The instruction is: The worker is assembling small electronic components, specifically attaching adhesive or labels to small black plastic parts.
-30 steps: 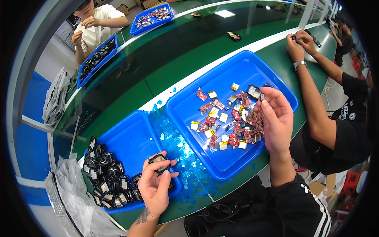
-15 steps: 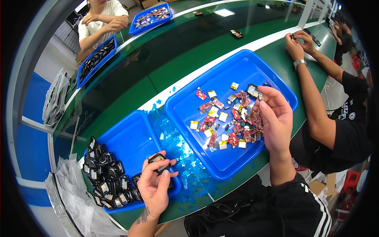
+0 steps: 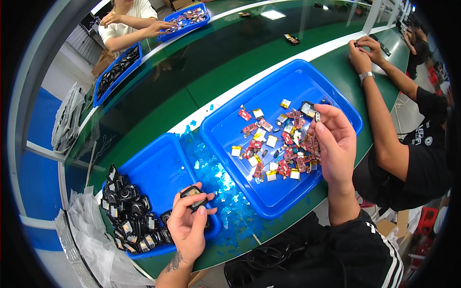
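Left hand (image 3: 188,225): while it grips a black casing (image 3: 191,191), it is left of the large tray (image 3: 305,79).
Right hand (image 3: 336,141): pinches a small oval part (image 3: 317,116) at this tray's right side.

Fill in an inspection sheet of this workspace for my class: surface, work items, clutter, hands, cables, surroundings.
Surface: green bench under blue left tray and blue right tray.
Job's things: black casings heaped in left tray; red boards and silver cells in right tray.
Clutter: blue film scraps between trays.
Hands: left hand holds a black casing; right hand pinches a small oval piece.
Cables: black loops, apparently cable, by the lap.
Surroundings: one co-worker opposite, another at right; plastic sheeting at left.
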{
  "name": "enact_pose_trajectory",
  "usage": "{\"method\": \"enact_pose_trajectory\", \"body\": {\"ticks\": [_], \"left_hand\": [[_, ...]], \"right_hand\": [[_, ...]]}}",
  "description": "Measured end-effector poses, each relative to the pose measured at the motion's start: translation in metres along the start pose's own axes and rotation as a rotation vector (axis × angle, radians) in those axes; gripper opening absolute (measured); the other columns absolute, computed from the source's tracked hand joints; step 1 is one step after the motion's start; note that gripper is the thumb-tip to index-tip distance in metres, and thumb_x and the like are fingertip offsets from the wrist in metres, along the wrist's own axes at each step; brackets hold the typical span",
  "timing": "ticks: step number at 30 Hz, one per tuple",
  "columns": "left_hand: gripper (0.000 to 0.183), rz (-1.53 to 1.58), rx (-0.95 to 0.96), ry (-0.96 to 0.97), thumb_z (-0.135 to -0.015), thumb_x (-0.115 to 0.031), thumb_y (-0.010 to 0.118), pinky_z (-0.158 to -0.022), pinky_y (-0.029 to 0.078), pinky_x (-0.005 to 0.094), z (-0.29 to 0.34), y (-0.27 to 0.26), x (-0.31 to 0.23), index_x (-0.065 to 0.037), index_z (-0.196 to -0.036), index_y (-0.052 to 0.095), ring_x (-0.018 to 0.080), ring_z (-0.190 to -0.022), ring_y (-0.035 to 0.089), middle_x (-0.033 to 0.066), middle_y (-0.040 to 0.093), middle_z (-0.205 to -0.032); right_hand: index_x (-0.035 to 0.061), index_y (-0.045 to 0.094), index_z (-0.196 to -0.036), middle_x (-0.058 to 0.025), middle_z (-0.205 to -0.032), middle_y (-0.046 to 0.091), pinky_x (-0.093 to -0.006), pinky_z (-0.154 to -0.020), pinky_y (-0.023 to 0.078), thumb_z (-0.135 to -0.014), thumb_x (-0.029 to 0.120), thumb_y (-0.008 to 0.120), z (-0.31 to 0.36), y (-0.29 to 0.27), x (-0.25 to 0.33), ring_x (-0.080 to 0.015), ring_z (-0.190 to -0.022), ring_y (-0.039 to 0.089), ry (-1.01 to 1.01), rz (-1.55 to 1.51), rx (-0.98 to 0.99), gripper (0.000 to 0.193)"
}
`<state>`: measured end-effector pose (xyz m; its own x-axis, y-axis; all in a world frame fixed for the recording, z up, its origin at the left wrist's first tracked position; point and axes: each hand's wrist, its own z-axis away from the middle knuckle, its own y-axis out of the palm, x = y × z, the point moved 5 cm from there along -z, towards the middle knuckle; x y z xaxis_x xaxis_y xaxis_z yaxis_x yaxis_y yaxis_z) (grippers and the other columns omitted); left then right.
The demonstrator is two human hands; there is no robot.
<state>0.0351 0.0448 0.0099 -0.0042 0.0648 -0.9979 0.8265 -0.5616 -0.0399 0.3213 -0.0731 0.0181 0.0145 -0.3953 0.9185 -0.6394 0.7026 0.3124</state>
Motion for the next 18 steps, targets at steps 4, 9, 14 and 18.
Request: {"method": "enact_pose_trajectory", "body": {"ticks": [4,9,14,18], "left_hand": [[0.022,0.001,0.008,0.006,-0.091,-0.001,0.054,-0.074,0.060,0.0328,-0.004,0.000,0.002,0.004,-0.112,0.057,0.0279,-0.104,0.063,0.0184,0.051,-0.127],[0.021,0.000,0.007,0.002,-0.092,-0.001,0.054,-0.074,0.060,0.0328,-0.008,0.001,0.002,0.005,-0.112,0.057,0.0278,-0.104,0.063,0.0184,0.051,-0.127],[0.021,-0.010,0.011,-0.011,-0.092,0.001,0.053,-0.077,0.060,0.0336,-0.001,-0.002,-0.005,0.006,-0.112,0.056,0.0270,-0.106,0.062,0.0188,0.047,-0.127],[0.022,0.082,0.071,-0.057,-0.093,0.002,0.053,-0.084,0.058,0.0378,0.001,0.007,0.002,0.006,-0.115,0.057,0.0277,-0.110,0.060,0.0185,0.045,-0.130]], "right_hand": [[-0.0048,0.058,-0.119,-0.0015,-0.095,0.056,-0.0226,-0.087,0.046,-0.089,-0.004,0.058,-0.002,0.001,-0.002,-0.0068,-0.090,0.055,0.005,0.003,0.001,0.029],[-0.0047,0.058,-0.118,-0.0018,-0.095,0.057,-0.0223,-0.086,0.046,-0.090,-0.004,0.058,-0.006,0.001,-0.004,-0.0067,-0.089,0.056,-0.006,-0.011,-0.001,0.029],[-0.0038,0.056,-0.119,-0.0034,-0.098,0.059,-0.0213,-0.083,0.046,-0.088,-0.004,0.058,-0.001,0.006,-0.001,-0.0072,-0.090,0.057,0.046,0.018,-0.050,0.031],[-0.0034,0.054,-0.119,-0.0047,-0.099,0.061,-0.0207,-0.077,0.046,-0.088,-0.004,0.057,0.006,-0.008,0.001,-0.0079,-0.086,0.058,0.013,0.006,-0.065,0.031]]}}
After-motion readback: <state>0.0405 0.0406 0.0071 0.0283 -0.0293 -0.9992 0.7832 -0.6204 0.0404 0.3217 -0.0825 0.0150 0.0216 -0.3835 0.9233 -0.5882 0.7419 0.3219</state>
